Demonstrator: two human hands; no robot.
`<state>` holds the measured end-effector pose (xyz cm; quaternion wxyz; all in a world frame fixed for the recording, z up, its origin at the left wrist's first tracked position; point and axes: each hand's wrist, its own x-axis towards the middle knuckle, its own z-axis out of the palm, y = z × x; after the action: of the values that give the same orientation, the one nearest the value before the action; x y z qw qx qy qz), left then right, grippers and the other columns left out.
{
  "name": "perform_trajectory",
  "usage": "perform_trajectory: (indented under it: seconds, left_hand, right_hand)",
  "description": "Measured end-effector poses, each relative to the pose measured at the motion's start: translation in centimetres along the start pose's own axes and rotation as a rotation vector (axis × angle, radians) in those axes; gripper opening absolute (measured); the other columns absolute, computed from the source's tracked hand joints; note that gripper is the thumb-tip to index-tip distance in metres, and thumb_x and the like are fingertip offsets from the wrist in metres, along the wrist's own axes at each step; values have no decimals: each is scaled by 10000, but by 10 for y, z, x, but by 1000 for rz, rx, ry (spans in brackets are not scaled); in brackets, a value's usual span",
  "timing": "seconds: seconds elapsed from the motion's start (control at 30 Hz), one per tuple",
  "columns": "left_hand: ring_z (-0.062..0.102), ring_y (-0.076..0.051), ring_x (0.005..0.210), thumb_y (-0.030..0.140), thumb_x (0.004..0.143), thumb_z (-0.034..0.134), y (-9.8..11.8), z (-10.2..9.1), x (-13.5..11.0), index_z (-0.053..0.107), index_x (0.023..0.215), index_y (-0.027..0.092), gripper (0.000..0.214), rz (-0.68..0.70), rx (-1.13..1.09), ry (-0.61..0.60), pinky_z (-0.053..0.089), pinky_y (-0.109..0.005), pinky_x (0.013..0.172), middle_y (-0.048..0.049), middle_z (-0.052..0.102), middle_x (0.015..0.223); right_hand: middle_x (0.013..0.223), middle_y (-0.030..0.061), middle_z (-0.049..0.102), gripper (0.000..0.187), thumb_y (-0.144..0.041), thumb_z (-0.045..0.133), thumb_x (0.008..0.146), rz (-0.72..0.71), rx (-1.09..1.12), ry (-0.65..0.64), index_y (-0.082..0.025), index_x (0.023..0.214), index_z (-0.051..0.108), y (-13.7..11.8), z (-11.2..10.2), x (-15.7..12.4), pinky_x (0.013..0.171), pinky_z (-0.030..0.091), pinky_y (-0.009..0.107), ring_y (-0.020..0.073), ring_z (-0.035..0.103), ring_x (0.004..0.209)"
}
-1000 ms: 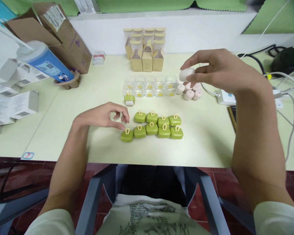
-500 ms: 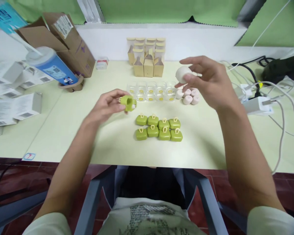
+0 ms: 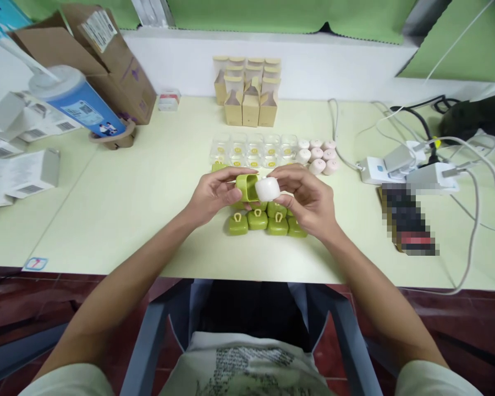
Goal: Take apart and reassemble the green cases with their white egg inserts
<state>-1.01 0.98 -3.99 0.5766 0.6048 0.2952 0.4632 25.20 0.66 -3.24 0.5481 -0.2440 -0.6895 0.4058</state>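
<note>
My left hand grips a small green case with its open side turned to the right. My right hand pinches a white rounded piece and holds it against the mouth of that case. Both hands meet above a cluster of several green cases with yellow loops on the pale table. Behind them stand a row of clear plastic boxes and a group of pale pink rounded pieces.
Small tan cartons stand at the back wall. A blue-labelled tub and brown cardboard boxes sit at the back left, white packets at the far left. Chargers and white cables lie to the right, beside a blurred dark object.
My left hand picked a green case off the table and brought it to the middle. My right hand came down and left with the white piece until the two met.
</note>
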Motion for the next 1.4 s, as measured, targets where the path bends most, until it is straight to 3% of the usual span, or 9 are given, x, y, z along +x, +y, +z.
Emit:
perform_trajectory:
  seconds: [0.23, 0.5, 0.73, 0.9, 1.03, 1.13, 1.2, 1.3, 1.4]
  left_hand:
    - [904, -353, 1007, 861, 771, 979, -1, 8, -3, 836, 1324, 275, 818, -87, 88, 11, 782, -443, 706, -107, 877, 1209]
    - [877, -410, 1150, 981, 720, 913, 0, 15, -3, 834, 1306, 276, 921, -97, 184, 57, 791, -514, 755, -86, 837, 1114]
    - [886, -401, 1071, 979, 796, 862, -2, 15, -2, 856, 1317, 251, 895, -122, 228, 45, 766, -517, 775, -93, 843, 1094]
    - [867, -352, 1036, 925, 946, 763, -2, 13, -3, 874, 1183, 234, 740, -141, 160, -75, 741, -466, 778, -100, 839, 1049]
    - [835, -256, 833, 830, 1027, 747, -11, 8, -3, 805, 1377, 298, 639, -89, 67, -110, 709, -393, 695, -61, 817, 1021]
    - [805, -194, 738, 735, 1104, 713, -17, 7, -1, 765, 1445, 322, 538, -25, 9, -182, 677, -317, 649, -40, 812, 976]
    - [835, -187, 838, 691, 1129, 705, -18, 8, 0, 778, 1444, 315, 496, 39, 32, -172, 702, -296, 721, -60, 838, 1094]
    - [854, -248, 1157, 681, 1065, 813, -15, 13, 0, 782, 1487, 297, 571, 150, 162, -88, 736, -318, 899, -108, 824, 1376]
    - [849, -255, 1170, 643, 1026, 878, -13, 17, 0, 818, 1453, 297, 553, 227, 247, -57, 745, -333, 908, -115, 809, 1413]
  right_hand:
    - [1230, 93, 813, 389, -649, 866, 1001, 64, -112, -45, -357, 1256, 889, 1, -2, -4, 894, 718, 482, 301, 767, 1064]
    - [1245, 107, 768, 534, -795, 816, 989, 136, -180, -52, -336, 1256, 860, -5, -1, -4, 946, 711, 520, 323, 758, 1105]
    - [1268, 91, 756, 399, -707, 768, 1062, 119, -263, 6, -361, 1253, 814, -8, 9, -10, 958, 725, 544, 303, 756, 1035]
    - [1427, 111, 724, 341, -583, 755, 1115, 20, -300, -44, -383, 1389, 773, -9, 11, -11, 890, 719, 534, 321, 750, 1148]
    - [1569, 79, 713, 385, -503, 664, 1192, -204, -355, -238, -425, 1563, 731, -7, 8, -7, 1079, 675, 551, 344, 708, 1417]
    - [1528, 85, 742, 404, -446, 647, 1214, -351, -490, -249, -381, 1608, 706, -2, 5, -6, 1125, 644, 552, 315, 749, 1338]
    - [1455, 90, 745, 380, -481, 676, 1198, -369, -571, -196, -363, 1555, 733, 3, 4, -7, 1013, 676, 502, 296, 761, 1228]
    - [1294, 93, 706, 367, -567, 754, 1142, -389, -629, -72, -334, 1423, 780, 8, 4, -10, 886, 693, 466, 282, 739, 1106]
    - [1280, 111, 664, 388, -595, 776, 1119, -296, -632, -35, -316, 1387, 796, 10, 7, -13, 866, 713, 487, 288, 744, 1074]
